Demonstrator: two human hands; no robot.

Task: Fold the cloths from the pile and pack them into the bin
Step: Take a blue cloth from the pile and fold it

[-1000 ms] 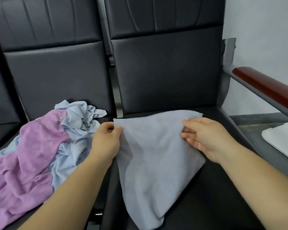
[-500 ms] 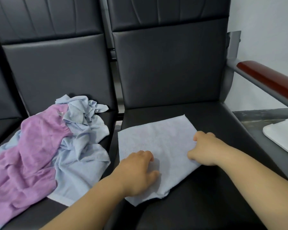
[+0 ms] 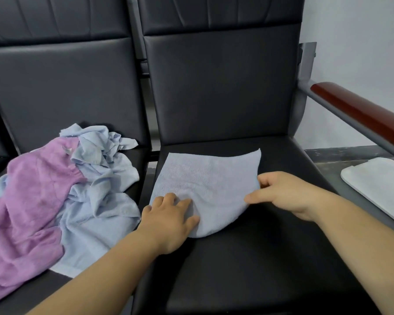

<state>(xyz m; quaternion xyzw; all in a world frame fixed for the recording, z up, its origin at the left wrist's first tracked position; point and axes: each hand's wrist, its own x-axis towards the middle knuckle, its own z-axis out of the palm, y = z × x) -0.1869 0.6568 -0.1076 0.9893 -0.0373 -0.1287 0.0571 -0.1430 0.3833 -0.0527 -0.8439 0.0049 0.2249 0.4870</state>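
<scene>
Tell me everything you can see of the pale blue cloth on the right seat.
The cloth is pale blue-grey, soft and terry-like, lying mostly flat on the black seat, apart from the pile. Its near edge bulges in a rounded fold. The left hand presses its near left part; the right hand pinches its right edge.

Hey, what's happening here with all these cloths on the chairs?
A person is folding a light blue cloth on the right-hand black seat. The left hand presses flat on its near corner, while the right hand pinches its right edge. A crumpled pile of purple and blue cloths waits on the neighbouring seat. A white object sits far right; I cannot tell whether it is the bin.
</scene>
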